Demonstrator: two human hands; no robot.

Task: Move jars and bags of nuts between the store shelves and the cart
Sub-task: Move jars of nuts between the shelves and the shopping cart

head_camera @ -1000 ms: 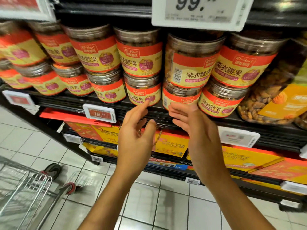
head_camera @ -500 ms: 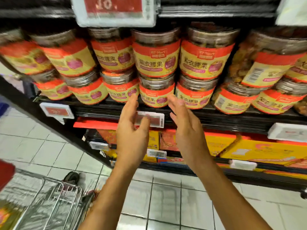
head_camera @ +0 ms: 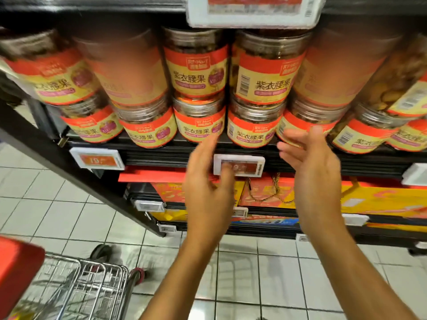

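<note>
At the lower left, nearest the viewer, the wire basket of a shopping cart (head_camera: 76, 287) stands on pale floor tiles (head_camera: 249, 273), with a red cart handle (head_camera: 16, 271) blurred at the frame's edge.

Two bare forearms reach up from the bottom centre toward a dark store shelf (head_camera: 161, 155). The left hand (head_camera: 208, 195) is raised with the palm turned inward, fingers straight and loosely spread, holding nothing; its fingertips overlap a white price tag (head_camera: 239, 165) clipped to the shelf edge. The right hand (head_camera: 312, 167) is also empty, fingers extended and slightly blurred, its fingertips in front of the bottom row of jars; whether they touch a jar cannot be told.

On the shelf sit clear plastic cashew jars with red and yellow labels, stacked two rows high. One bottom-row jar (head_camera: 253, 127) stands between the two hands, just above the price tag. An upper-row jar (head_camera: 265, 68) sits directly above it. A second price tag (head_camera: 98, 159) hangs to the left.

Below that shelf, yellow and orange gift boxes (head_camera: 381, 199) fill a lower shelf. A large price sign (head_camera: 254, 10) hangs across the top.
</note>
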